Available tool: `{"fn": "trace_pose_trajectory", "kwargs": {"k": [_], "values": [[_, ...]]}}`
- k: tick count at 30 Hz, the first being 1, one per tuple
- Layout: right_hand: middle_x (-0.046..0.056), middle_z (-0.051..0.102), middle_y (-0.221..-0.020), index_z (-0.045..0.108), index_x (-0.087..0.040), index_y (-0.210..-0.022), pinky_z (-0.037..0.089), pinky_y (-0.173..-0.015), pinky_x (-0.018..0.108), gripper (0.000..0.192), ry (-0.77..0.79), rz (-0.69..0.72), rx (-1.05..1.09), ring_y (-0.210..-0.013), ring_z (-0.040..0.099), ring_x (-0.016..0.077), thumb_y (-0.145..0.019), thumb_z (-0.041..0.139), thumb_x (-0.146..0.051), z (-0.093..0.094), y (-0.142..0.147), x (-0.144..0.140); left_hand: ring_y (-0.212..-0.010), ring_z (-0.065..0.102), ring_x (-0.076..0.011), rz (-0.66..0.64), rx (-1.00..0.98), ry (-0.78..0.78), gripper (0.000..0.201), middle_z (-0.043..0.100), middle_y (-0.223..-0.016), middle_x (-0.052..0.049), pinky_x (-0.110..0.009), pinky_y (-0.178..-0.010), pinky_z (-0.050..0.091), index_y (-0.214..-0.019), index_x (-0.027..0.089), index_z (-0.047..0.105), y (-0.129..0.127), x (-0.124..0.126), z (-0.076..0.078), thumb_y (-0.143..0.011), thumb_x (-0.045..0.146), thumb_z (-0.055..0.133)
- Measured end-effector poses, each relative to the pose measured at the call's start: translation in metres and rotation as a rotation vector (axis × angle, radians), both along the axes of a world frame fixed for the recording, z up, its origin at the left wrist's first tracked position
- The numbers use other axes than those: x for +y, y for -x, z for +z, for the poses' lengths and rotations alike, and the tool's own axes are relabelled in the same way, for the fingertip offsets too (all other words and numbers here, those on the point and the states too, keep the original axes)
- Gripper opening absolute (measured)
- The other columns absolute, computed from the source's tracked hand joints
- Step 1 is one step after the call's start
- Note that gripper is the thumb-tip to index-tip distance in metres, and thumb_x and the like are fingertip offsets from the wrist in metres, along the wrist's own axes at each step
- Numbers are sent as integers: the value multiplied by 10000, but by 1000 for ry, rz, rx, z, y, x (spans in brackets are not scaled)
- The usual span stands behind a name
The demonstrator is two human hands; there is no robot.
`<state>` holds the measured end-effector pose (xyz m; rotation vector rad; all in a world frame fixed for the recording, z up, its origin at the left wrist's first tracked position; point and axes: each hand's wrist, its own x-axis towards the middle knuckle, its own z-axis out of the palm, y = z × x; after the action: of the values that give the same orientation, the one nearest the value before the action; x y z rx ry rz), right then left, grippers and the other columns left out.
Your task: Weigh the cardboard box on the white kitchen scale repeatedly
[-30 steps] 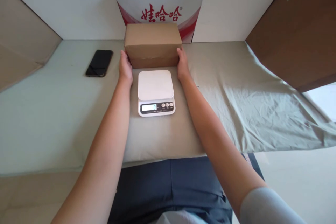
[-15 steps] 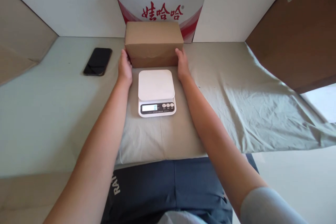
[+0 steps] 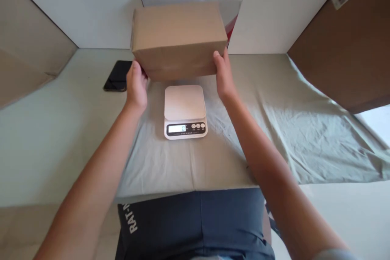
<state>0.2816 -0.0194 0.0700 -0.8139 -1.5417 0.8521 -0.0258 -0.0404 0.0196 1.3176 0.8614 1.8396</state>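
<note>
worktop cloth: wrinkled grey-green fabric sheet [image 3: 274,130] spread over the pale worktop [image 3: 45,138], front edge near the person's lap; a soft, creased base under the scale.
scale: small white digital kitchen scale [image 3: 185,111] with a square platform and a lit display, on the cloth between the forearms, nothing on it.
left hand: left hand [image 3: 136,85] pressed against the box's left end, fingers hidden behind it, grasping by side pressure.
right hand: right hand [image 3: 224,75] clamped on the box's right end, thumb at the lower front corner.
box: plain brown rectangular cardboard box [image 3: 178,38], closed, held off the surface, just beyond and above the scale, slightly tilted.
phone: black smartphone [image 3: 118,75] flat on the worktop, left of the left hand, partly behind it.
backdrop: white panels [image 3: 268,16] and a brown cardboard sheet [image 3: 344,44] stand at the rear.
risk: grip looks like squeeze only, nothing under the box; it could slip and land on the scale. The box is wider than the platform, so an off-centre placing could tip it.
</note>
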Motion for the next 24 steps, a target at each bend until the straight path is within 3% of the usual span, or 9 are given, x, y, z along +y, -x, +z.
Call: {"fn": "trace_pose_trajectory", "kwargs": {"k": [4, 7, 9, 14, 20, 24], "values": [[22, 653, -1713, 590, -402, -1588, 349, -1504, 592, 831, 2, -4, -19, -1762, 419, 361, -937, 644, -916, 13, -18, -76, -1519, 682, -320, -22, 140, -153, 712, 780, -1469, -125, -442, -1289, 527, -1404, 247, 800, -12, -76, 9, -1061, 849, 641], [53, 682, -1671, 576, -382, -1609, 439, -1454, 598, 758, 53, 0, 73, -1671, 535, 365, -984, 658, -803, -1, -22, -124, -1272, 801, -285, -22, 130, -143, 515, 829, -1271, -83, -445, -1277, 552, -1349, 280, 851, -30, -122, 8, -1141, 691, 622], [58, 706, -1630, 569, -391, -1615, 482, -1422, 597, 702, 84, -5, 134, -1623, 582, 360, -1010, 651, -736, -14, -20, -140, -1202, 808, -285, 3, 124, -123, 472, 828, -1200, -73, -444, -1231, 589, -1297, 284, 870, -39, -140, 6, -1148, 658, 621], [58, 708, -1613, 563, -404, -1617, 513, -1389, 594, 671, 102, 10, 170, -1586, 609, 360, -1025, 627, -714, -31, -16, -145, -1168, 805, -286, 88, 170, -125, 483, 835, -1209, -61, -416, -1111, 635, -1303, 297, 880, -44, -152, 0, -1145, 658, 602], [66, 699, -1629, 534, -392, -1639, 483, -1410, 599, 723, 119, 10, 149, -1614, 580, 363, -1010, 620, -740, -30, -16, -142, -1249, 787, -276, 117, 178, -65, 520, 834, -1380, -63, -368, -1033, 612, -1418, 304, 860, -42, -153, -8, -1150, 659, 590], [83, 673, -1661, 530, -373, -1640, 446, -1438, 604, 792, 125, 2, 144, -1628, 561, 369, -973, 650, -782, -27, -13, -142, -1181, 788, -254, 145, 141, -53, 530, 851, -1280, -74, -326, -922, 595, -1342, 272, 885, -40, -150, -12, -1132, 677, 617]]}}
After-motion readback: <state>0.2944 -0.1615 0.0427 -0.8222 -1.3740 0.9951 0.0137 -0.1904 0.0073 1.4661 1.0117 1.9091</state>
